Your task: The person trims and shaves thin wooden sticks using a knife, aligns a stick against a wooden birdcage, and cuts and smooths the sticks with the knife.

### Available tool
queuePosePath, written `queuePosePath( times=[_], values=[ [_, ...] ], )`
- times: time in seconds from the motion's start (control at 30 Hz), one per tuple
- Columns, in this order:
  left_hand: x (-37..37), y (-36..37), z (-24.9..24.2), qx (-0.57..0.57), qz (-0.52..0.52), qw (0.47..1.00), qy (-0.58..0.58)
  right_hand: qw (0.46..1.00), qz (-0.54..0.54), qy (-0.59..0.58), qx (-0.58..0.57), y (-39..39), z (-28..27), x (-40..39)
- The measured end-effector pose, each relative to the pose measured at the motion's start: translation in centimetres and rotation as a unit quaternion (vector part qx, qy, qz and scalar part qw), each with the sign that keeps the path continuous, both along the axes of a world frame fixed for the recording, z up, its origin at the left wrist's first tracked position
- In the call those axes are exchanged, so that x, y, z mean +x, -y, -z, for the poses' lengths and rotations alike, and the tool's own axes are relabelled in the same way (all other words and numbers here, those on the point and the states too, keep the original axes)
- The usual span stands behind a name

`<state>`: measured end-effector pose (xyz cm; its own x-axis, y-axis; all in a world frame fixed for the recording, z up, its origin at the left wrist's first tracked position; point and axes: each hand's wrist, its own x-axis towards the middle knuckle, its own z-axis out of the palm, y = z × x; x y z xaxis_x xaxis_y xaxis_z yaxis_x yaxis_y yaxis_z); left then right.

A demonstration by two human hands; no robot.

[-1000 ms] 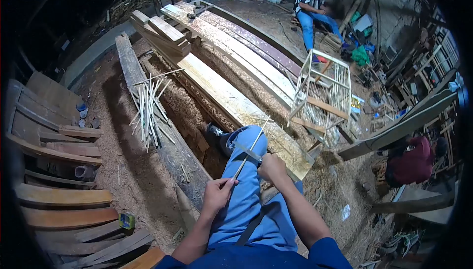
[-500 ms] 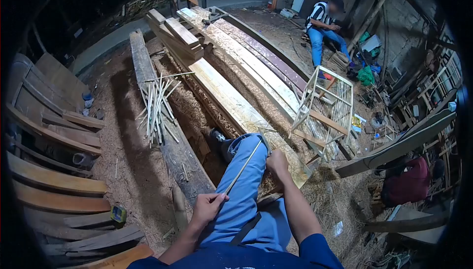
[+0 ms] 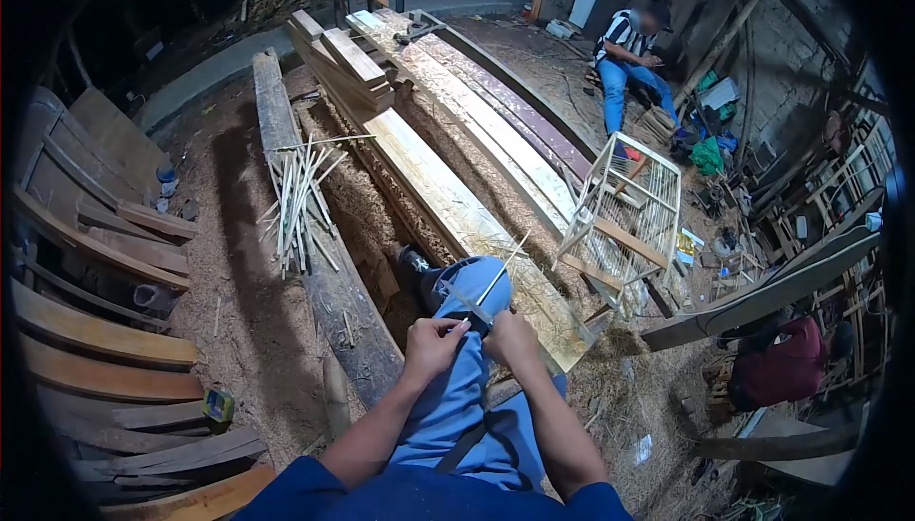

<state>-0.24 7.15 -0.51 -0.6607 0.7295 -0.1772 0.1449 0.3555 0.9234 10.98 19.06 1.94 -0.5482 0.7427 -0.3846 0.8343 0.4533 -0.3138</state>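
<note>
Above the jeans-clad knee (image 3: 484, 278), my left hand (image 3: 435, 345) pinches the near end of a thin pale stick (image 3: 498, 275), which points forward and to the right. My right hand (image 3: 512, 340) is closed around the dark handle of a knife (image 3: 464, 301), just right of my left hand. The knife's blade reaches left across the stick. A pile of similar thin sticks (image 3: 303, 192) lies on the weathered plank (image 3: 357, 330) to the left.
Long boards (image 3: 429, 178) run forward in the middle, with stacked blocks (image 3: 353, 56) on them. A slatted wooden frame (image 3: 634, 211) stands at right. A seated person (image 3: 629, 59) is at the back right. Curved boards (image 3: 105, 330) line the left; a tape measure (image 3: 218, 405) sits there.
My right hand has moved left and nearer to my body, with the knife now crossing the stick. My left hand has moved forward and right, beside it.
</note>
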Motion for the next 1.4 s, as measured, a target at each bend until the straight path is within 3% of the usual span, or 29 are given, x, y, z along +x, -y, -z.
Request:
queuePosePath(
  times=[0.4, 0.57, 0.63, 0.73, 0.8, 0.9, 1.0, 1.03, 1.2, 1.27, 1.33, 1.4],
  values=[
    [0.8, 1.0, -0.7, -0.017, 0.012, 0.999, 0.030, 0.999, 0.016, -0.007, -0.036, 0.9, 2.2, 0.8],
    [1.0, 2.3, 0.4, 0.039, -0.011, 0.997, 0.067, 1.000, 0.015, -0.016, -0.022, 0.9, 3.4, 0.6],
    [1.4, 3.6, -0.1, 0.036, -0.014, 0.997, 0.063, 0.996, 0.077, -0.043, -0.015, 0.3, 4.8, 0.6],
    [1.3, 4.7, -1.0, 0.037, -0.021, 0.998, 0.056, 0.998, 0.049, -0.036, -0.004, 0.5, 4.5, 0.7],
    [1.1, 5.0, -2.4, -0.038, -0.001, 0.998, 0.058, 0.998, 0.065, -0.024, 0.003, -0.1, 5.5, 1.0],
    [1.2, 7.1, -1.8, -0.019, -0.018, 1.000, 0.007, 0.988, 0.149, -0.037, -0.003, -2.3, 5.4, 1.3],
    [1.3, 7.8, -1.4, -0.046, -0.040, 0.997, 0.038, 0.991, 0.123, -0.053, 0.013, -2.4, 7.2, 0.8],
    [1.0, 7.2, -2.1, -0.065, -0.039, 0.995, 0.066, 0.992, 0.110, -0.061, 0.009, -1.5, 4.7, 0.4],
    [-0.2, 5.2, -1.7, -0.017, -0.008, 0.993, 0.119, 0.996, 0.059, -0.065, 0.016, 0.7, 3.0, 1.0],
    [-0.5, 4.4, -2.0, -0.035, 0.011, 0.990, 0.135, 0.999, -0.034, -0.019, 0.028, 1.6, 1.6, 1.0],
    [-0.5, 3.8, -1.9, -0.039, 0.028, 0.969, 0.243, 0.999, -0.033, 0.004, 0.013, 1.9, 0.2, 0.7],
    [-0.3, 3.4, -1.5, -0.037, 0.037, 0.970, 0.236, 0.999, -0.047, 0.019, -0.019, 2.0, 0.2, 0.7]
  ],
)
